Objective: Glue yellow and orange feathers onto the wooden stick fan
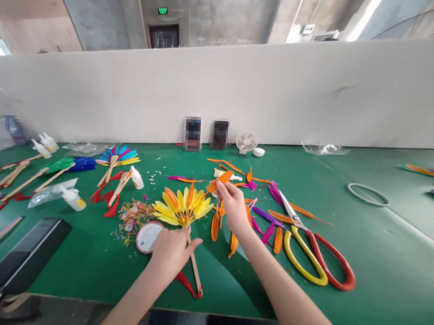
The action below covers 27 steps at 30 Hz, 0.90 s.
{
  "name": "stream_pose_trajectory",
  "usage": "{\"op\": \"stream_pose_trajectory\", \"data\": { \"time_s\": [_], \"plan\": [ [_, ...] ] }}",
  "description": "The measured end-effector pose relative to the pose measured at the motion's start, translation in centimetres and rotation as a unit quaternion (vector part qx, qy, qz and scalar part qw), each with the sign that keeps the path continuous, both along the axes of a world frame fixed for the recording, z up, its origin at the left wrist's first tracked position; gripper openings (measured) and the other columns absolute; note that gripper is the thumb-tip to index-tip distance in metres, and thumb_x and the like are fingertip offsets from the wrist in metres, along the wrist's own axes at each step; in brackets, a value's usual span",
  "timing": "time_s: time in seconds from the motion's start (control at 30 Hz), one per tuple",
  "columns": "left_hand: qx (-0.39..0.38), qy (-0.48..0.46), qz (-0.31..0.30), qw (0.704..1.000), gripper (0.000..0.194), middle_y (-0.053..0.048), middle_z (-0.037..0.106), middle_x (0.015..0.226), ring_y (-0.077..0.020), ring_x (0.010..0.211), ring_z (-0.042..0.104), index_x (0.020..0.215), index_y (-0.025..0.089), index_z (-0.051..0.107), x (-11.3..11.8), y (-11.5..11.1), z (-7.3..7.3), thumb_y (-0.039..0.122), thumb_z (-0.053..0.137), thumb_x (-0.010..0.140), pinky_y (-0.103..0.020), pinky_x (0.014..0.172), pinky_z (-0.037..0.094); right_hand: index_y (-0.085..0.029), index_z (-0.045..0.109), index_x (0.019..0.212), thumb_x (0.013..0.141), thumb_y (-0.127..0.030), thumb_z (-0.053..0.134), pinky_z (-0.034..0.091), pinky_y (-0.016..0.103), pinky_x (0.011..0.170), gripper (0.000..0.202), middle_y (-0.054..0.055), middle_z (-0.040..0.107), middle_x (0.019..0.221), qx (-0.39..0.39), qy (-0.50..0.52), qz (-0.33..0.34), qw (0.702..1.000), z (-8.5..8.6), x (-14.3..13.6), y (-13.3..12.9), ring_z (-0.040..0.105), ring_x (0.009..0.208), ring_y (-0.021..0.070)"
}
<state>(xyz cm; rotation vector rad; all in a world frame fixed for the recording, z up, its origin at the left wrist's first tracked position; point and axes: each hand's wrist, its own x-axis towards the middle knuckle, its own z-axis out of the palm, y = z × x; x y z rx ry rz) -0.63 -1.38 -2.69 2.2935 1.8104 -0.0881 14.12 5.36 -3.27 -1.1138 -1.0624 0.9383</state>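
A fan of yellow feathers with a few orange ones lies in front of me, its wooden stick handle pointing my way and a red tassel at its lower end. My left hand grips the fan at the base of its feathers, the thumb sticking out across the stick. Pinched in the fingers of my right hand is an orange feather, raised just right of the fan. Beside my left hand sits a small round dish of white paste, partly covered by the hand.
Loose orange and purple feathers lie to the right, with large scissors over some. Left are colourful scraps, glue bottles, other feather fans and a black device. A small fan stands by the white partition.
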Motion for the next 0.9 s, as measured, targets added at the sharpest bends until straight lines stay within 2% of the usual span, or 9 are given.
{"op": "stream_pose_trajectory", "data": {
  "time_s": [0.13,0.27,0.47,0.63,0.73,0.9],
  "plan": [
    [-0.014,0.024,0.034,0.999,0.031,-0.014,0.070,0.079,-0.0297,0.079,0.065,0.092,0.015,0.064,0.8,0.2,0.1,0.033,0.040,0.085,-0.032,0.063,0.040,-0.018,0.050,0.054,0.064,-0.048,0.059,0.027,0.024,0.047,0.032,-0.005,0.040,0.049,-0.014,0.058,0.006,0.998,0.1,0.0,0.1,0.033,0.047,0.0079],
    [-0.014,0.035,0.061,0.997,0.028,-0.012,0.070,0.077,-0.0279,0.079,0.065,0.085,0.015,0.064,0.8,0.3,0.1,0.025,0.038,0.084,-0.030,0.061,0.039,-0.018,0.055,0.059,0.062,-0.046,0.063,0.027,0.024,0.047,0.029,-0.005,0.043,0.050,-0.016,0.099,0.020,0.995,0.1,0.0,0.0,0.035,0.048,0.0079],
    [0.078,-0.001,0.110,0.991,0.021,-0.005,0.065,0.068,-0.0197,0.068,0.063,0.077,0.019,0.060,-0.3,0.6,0.4,0.021,0.040,0.082,-0.026,0.058,0.035,-0.019,0.053,0.058,0.059,-0.044,0.069,0.031,0.021,0.045,0.030,-0.006,0.043,0.047,-0.016,0.227,0.110,0.967,1.3,1.0,-0.1,0.037,0.046,0.0067],
    [0.207,-0.086,0.151,0.963,0.016,-0.003,0.059,0.072,-0.0160,0.063,0.057,0.069,0.020,0.051,-2.4,1.4,0.4,0.022,0.041,0.081,-0.024,0.054,0.033,-0.019,0.050,0.055,0.063,-0.042,0.067,0.034,0.020,0.042,0.029,-0.006,0.044,0.047,0.013,0.259,0.149,0.954,1.7,1.9,0.0,0.038,0.043,0.0058],
    [0.270,-0.177,0.141,0.936,0.018,-0.003,0.055,0.070,-0.0156,0.064,0.054,0.063,0.021,0.044,-3.8,2.2,0.6,0.026,0.041,0.081,-0.024,0.057,0.036,-0.019,0.051,0.053,0.061,-0.041,0.069,0.035,0.020,0.042,0.030,-0.006,0.045,0.045,0.009,0.265,0.143,0.953,1.6,2.1,0.2,0.039,0.042,0.0053],
    [0.202,-0.403,0.156,0.879,0.016,0.002,0.055,0.062,-0.0134,0.055,0.053,0.071,0.022,0.044,-4.8,3.2,0.9,0.036,0.043,0.079,-0.024,0.055,0.038,-0.019,0.049,0.054,0.058,-0.036,0.071,0.035,0.019,0.042,0.028,-0.007,0.047,0.047,0.002,0.284,0.107,0.953,1.5,2.6,0.4,0.041,0.042,0.0049]
  ]
}}
